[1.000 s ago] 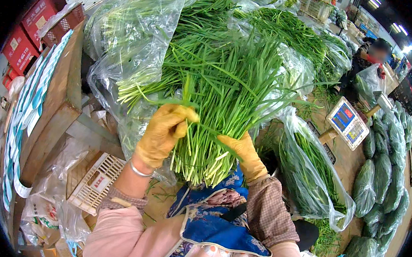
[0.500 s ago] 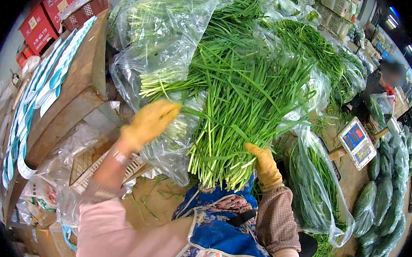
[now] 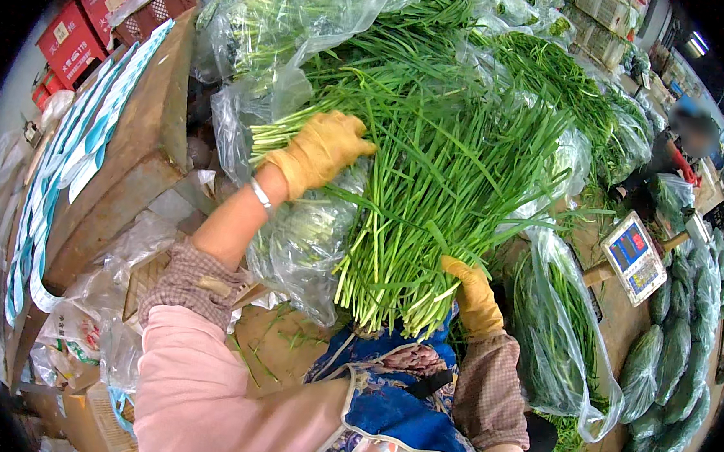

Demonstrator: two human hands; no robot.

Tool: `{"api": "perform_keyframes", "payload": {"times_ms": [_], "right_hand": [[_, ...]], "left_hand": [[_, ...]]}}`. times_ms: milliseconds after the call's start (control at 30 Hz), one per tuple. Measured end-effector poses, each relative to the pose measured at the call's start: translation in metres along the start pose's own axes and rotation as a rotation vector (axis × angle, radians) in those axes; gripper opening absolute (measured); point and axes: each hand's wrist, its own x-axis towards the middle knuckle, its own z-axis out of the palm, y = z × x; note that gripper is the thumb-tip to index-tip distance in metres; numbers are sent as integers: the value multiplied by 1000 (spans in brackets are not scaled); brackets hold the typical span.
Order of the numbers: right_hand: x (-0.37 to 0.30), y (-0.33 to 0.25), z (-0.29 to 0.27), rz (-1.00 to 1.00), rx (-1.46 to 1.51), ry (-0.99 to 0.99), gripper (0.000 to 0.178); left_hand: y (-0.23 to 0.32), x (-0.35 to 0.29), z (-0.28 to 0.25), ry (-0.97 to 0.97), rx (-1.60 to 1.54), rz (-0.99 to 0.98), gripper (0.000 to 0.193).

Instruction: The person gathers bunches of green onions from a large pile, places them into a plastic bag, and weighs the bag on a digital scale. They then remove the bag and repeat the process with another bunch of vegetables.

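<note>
A big pile of garlic chives [image 3: 432, 189] lies in front of me, its pale cut ends turned toward my blue apron [image 3: 395, 413]. My right hand [image 3: 473, 294], in a yellow glove, grips the right side of the near bunch low down; the fingers beneath are hidden. My left hand [image 3: 323, 152], gloved too, lies over the chives at the pile's left, its fingers curled into the leaves. Pale stalks stick out on the left of that hand. A clear plastic bag [image 3: 301, 251] with more stalks lies below my left wrist.
At the left stands a brown table [image 3: 124, 150] with blue-and-white strips. Right of me are a bagged bunch of greens [image 3: 553, 315], a scale display [image 3: 633, 257] and several stacked bagged bundles [image 3: 672, 357]. Red boxes [image 3: 72, 50] stand far left; another person sits far right.
My left hand has moved up and to the right, from the bagged stalks' edge onto the chives, and its fingers have curled in. My right hand stays on the bunch.
</note>
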Motion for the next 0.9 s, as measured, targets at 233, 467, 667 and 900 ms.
{"api": "perform_keyframes", "payload": {"times_ms": [233, 467, 667, 900], "right_hand": [[4, 3, -3, -19, 8, 14, 32], [-3, 0, -2, -111, -19, 15, 39], [-10, -10, 13, -39, 59, 8, 37], [-1, 8, 9, -180, -146, 56, 39]], "left_hand": [[-7, -10, -10, 47, 12, -78, 12], [7, -51, -79, 333, -403, -235, 10], [58, -114, -132, 579, -1656, -671, 9], [127, -133, -92, 112, -2028, -693, 15]]}}
